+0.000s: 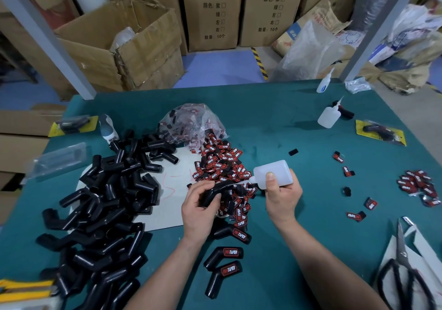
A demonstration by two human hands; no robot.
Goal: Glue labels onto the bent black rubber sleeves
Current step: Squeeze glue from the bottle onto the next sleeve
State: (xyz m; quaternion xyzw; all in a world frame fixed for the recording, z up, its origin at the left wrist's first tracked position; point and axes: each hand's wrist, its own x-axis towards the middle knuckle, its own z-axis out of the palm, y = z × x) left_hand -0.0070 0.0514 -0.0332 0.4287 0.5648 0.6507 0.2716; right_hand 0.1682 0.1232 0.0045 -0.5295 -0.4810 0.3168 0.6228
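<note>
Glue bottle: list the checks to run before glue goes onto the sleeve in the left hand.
1. Left hand grip on the sleeve: ok, fingers curled round it.
2. Right hand grip on the glue bottle: ok.
3. Nozzle aimed at the sleeve: ok.
4. Nozzle touching the sleeve: cannot tell.
5. Glue left in the bottle: cannot tell.
6. Label pile close by: ok, just behind the hands.

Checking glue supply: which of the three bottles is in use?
The bottle in the right hand, nozzle at the held sleeve; blue-labelled bottle and spare clear bottle sit untouched.
</note>
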